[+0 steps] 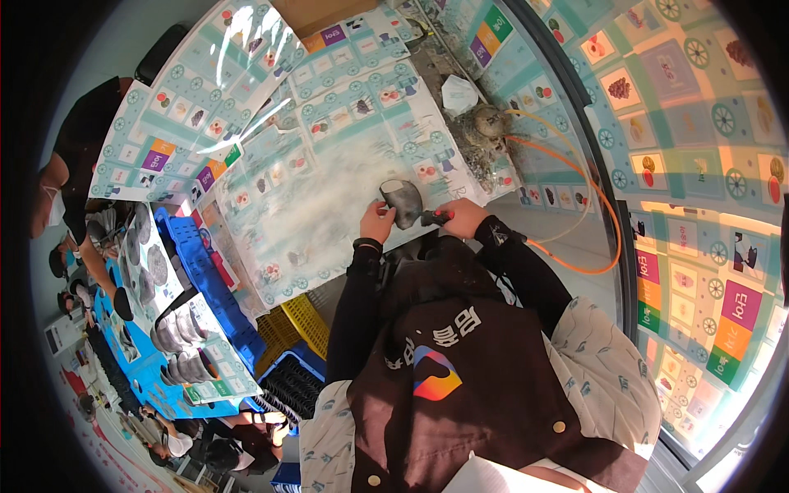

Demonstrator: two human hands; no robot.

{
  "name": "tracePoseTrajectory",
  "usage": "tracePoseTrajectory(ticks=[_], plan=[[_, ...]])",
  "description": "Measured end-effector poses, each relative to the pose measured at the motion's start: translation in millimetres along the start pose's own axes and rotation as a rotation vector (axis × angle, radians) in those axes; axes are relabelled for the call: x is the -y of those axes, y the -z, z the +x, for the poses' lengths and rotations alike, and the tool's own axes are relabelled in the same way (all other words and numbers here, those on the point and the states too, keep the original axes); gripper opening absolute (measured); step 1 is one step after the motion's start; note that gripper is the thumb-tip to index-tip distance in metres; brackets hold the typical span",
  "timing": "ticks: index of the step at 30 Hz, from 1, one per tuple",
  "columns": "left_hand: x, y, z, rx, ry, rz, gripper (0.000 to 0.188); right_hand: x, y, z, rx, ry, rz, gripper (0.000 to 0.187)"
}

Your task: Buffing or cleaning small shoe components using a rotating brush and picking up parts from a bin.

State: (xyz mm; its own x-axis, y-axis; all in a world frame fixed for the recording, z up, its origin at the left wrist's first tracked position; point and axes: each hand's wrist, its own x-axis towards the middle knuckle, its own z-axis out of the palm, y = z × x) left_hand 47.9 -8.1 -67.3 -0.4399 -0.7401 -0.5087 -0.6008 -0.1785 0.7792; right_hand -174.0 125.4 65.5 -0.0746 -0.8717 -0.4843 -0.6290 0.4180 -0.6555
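Observation:
My left hand [376, 223] grips the left edge of a dark grey, rounded, cup-like piece [403, 204] with a pale patch at its top. From the right, my right hand [463, 218] is closed on a small tool with a red and black handle [437, 217]. The tool's dark end lies close to the piece's right side; whether they touch I cannot tell. Both hands are over the near edge of a worktable [329, 205] covered in printed sheets and dusted with white powder.
An orange hose [612, 222] loops right of my right arm. A dusty round device [491, 123] and a crumpled white mask-like item [459, 94] sit at the back right. Printed panels rise around. At left stand a blue crate [205, 283], a yellow crate [306, 324], stacked grey pieces [185, 329] and other people.

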Motion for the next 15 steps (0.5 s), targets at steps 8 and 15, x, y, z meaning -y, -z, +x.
tracePoseTrajectory(ticks=[8,15], plan=[[-1.5,0.8,-2.8,-0.037,-0.023,0.095,0.055,5.6,8.2,-5.0,-0.211,-0.073,-0.075,0.024],[2.1,1.7,1.9,-0.116,-0.057,0.214,0.051,-10.2,-13.5,-5.5,0.000,0.011,0.041,0.026]])
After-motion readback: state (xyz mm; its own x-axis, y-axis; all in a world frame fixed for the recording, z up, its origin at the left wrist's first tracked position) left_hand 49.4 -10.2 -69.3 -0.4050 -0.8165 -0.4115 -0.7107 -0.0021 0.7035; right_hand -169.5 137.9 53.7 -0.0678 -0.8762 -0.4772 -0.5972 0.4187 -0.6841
